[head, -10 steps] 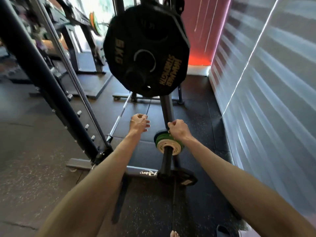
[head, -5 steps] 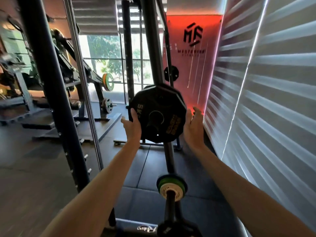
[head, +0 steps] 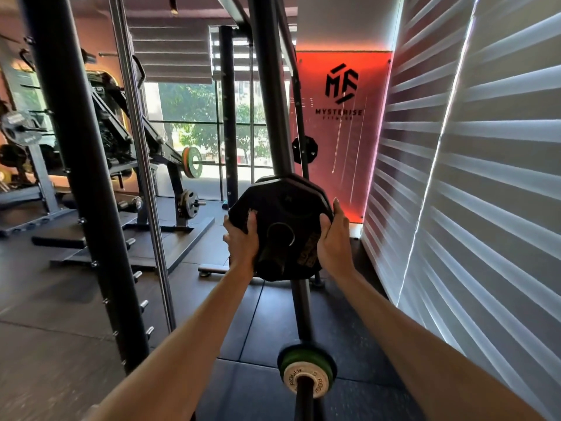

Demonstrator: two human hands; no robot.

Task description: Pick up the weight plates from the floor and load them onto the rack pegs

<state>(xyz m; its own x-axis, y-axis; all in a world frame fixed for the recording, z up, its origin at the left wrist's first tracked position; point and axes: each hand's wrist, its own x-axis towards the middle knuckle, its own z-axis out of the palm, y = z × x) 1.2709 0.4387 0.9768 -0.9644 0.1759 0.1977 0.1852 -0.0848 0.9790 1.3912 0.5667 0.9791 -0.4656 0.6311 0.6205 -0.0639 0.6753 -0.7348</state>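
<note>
Head view: left grip and right grip both clamp the plate, peg through its hole.

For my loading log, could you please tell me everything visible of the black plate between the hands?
The plate is black, many-sided and matte, rubbery-looking, with a metal-ringed centre hole and a faint label. It stands upright on a peg of the rack, facing the camera. The left hand and right hand grip its opposite edges.
</note>
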